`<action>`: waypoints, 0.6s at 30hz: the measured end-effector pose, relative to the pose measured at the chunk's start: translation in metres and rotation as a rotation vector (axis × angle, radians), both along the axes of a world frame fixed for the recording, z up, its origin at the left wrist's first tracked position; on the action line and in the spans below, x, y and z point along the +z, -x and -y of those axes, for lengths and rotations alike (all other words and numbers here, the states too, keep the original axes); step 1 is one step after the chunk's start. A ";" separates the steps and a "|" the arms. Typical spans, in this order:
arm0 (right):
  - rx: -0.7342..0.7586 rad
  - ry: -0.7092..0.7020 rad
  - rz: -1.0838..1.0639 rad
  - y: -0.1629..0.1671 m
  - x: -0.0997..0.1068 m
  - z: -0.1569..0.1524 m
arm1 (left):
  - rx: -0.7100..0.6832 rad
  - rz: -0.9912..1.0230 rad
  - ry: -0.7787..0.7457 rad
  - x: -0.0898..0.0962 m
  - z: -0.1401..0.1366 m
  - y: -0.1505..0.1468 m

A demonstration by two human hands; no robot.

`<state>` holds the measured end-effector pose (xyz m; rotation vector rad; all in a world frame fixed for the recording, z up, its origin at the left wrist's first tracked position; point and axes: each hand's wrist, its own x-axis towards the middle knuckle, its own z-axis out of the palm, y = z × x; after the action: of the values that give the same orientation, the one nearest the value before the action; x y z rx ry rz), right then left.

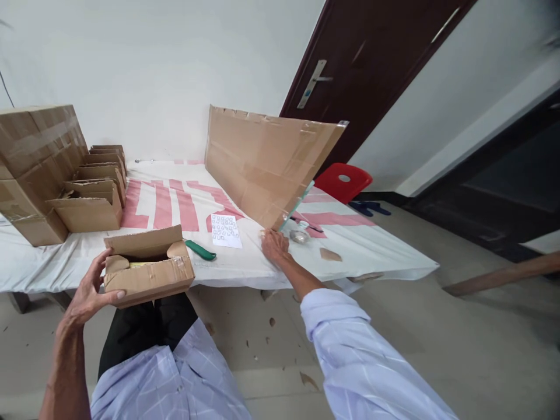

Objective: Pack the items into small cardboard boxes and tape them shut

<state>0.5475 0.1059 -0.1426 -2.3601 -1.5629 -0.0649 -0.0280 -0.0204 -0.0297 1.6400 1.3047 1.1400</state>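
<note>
My left hand (90, 290) grips the left end of a small cardboard box (151, 279), thumb on the front and fingers behind. The box's back flap stands up and its top is open; something yellow shows inside. My right hand (275, 246) is closed on the table at the lower corner of a large upright cardboard piece (266, 163). What its fingers hold, if anything, is hidden. A green-handled tool (200, 250), perhaps a folding knife, lies right of the small box. A paper sheet with small drawn shapes (226, 231) lies between my hands.
Several open small boxes (90, 213) stand at the left beside stacked large cartons (35, 169). A roll of clear tape (300, 236) and a cardboard scrap (330, 255) lie right of my right hand. Behind the table is a red chair (343, 181). Scraps litter the floor.
</note>
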 end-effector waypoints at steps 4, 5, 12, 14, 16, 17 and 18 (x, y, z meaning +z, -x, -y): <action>-0.021 -0.048 0.014 0.020 0.024 0.001 | -0.030 -0.022 -0.015 0.000 0.004 0.001; -0.003 -0.074 0.020 0.031 0.031 0.002 | -0.039 -0.028 -0.022 0.001 0.005 0.001; 0.892 -0.596 -0.339 0.169 0.090 0.061 | -0.084 -0.050 -0.023 -0.006 0.002 -0.003; 1.083 -0.600 -0.372 0.202 0.107 0.082 | -0.087 -0.066 -0.035 -0.008 0.002 -0.003; 1.179 -0.546 -0.366 0.220 0.118 0.096 | -0.088 -0.085 -0.053 -0.010 0.002 -0.003; 1.204 -0.509 -0.360 0.224 0.122 0.099 | -0.091 -0.093 -0.060 -0.010 0.002 -0.003; 1.219 -0.474 -0.355 0.226 0.125 0.100 | -0.094 -0.102 -0.066 -0.010 0.002 -0.002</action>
<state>0.3217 0.0056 -0.0172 -0.7679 -2.1698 0.2151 -0.0255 -0.0222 -0.0399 1.8086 1.2509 1.0659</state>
